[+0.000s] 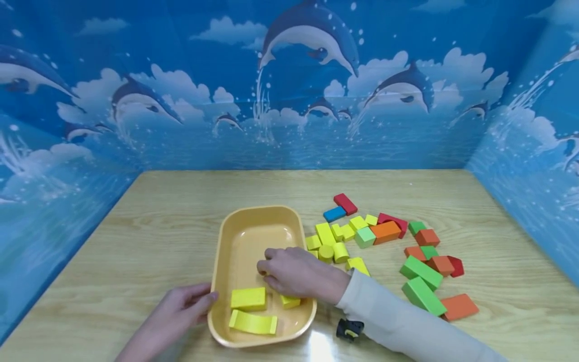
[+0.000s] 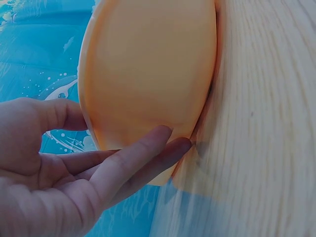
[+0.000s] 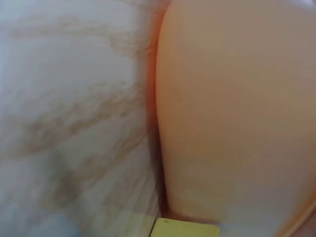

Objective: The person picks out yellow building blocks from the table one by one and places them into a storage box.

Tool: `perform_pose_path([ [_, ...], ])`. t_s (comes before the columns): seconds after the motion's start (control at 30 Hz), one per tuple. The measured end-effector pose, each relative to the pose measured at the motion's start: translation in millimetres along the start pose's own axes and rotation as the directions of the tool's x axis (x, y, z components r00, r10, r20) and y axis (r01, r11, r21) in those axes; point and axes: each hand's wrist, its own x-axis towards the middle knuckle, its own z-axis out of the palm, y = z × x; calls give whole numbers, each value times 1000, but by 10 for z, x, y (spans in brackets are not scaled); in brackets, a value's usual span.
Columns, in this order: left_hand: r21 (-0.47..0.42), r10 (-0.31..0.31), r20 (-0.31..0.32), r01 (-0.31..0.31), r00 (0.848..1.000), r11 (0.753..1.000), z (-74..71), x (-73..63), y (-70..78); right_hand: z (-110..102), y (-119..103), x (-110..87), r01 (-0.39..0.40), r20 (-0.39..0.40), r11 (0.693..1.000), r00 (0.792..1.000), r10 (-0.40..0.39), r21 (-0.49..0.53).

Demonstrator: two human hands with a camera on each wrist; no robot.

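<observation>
A yellow-orange plastic tray [image 1: 242,241] stands on the table. My left hand [image 1: 178,314] holds its near left side, the thumb at the rim and the fingers against the outer wall, as the left wrist view shows at the tray wall [image 2: 148,64]. My right hand [image 1: 294,271] is over the tray's right side with fingers bent downward; whether they hold anything is hidden. In the tray lie a yellow rectangular block [image 1: 249,298] and a yellow curved block [image 1: 253,322]. Another yellow block [image 1: 290,301] shows partly beneath the right hand. The right wrist view shows no fingers.
Right of the tray lie several yellow blocks [image 1: 324,234], some cylindrical. Beyond them are a blue block [image 1: 334,214] and a red block [image 1: 346,203]. Farther right, green blocks [image 1: 421,272] mix with orange blocks [image 1: 460,306]. A small black object [image 1: 349,330] sits by the right sleeve.
</observation>
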Motion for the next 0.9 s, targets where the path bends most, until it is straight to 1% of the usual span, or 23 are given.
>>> perform_pose_path([
  [0.07, -2, 1, 1, -1, 1000, 1000, 1, 3, 3, 1, 3, 0, 4, 0, 1000, 1000, -4, -8],
  [0.27, -2, -36, -24, 36, 999, 999, 14, 23, 17, 12, 13, -6, -1, -1, 1000, 1000, 1, -2],
  [0.33, -1, -32, -21, 32, 999, 999, 13, 22, 13, 7, 20, -18, -3, -43, 1000, 999, 2, -15],
  [0.4, 2, -25, -20, 25, 1000, 1000, 10, 17, 4, -18, 54, -37, -11, -130, 999, 992, 7, -33],
  [0.43, 6, -9, -11, 9, 1000, 1000, 8, 16, -6, -39, 88, -51, -19, -187, 999, 982, 11, -42],
  [0.47, 8, -8, -13, 8, 1000, 1000, 8, 15, -13, -74, 133, -69, -37, -244, 999, 969, 26, -41],
  [0.53, 11, -11, -22, 11, 1000, 1000, 9, 17, -19, -163, 271, -126, -83, -360, 996, 931, 70, -22],
  [0.6, 12, -10, -23, 10, 1000, 1000, 9, 18, -22, -273, 450, -216, -150, -422, 989, 895, 142, 14],
  [0.63, 10, -17, -26, 17, 1000, 1000, 10, 21, -19, -327, 543, -271, -195, -430, 980, 882, 191, 35],
  [0.7, 7, -25, -29, 25, 999, 1000, 13, 21, -11, -408, 737, -403, -290, -410, 954, 863, 295, 76],
  [0.8, 8, -33, -26, 33, 999, 999, 17, 25, 2, -459, 1000, -600, -420, -327, 900, 840, 433, 114],
  [0.9, 27, -53, -38, 54, 998, 998, 25, 36, 15, -435, 1210, -775, -505, -248, 851, 814, 525, 146],
])
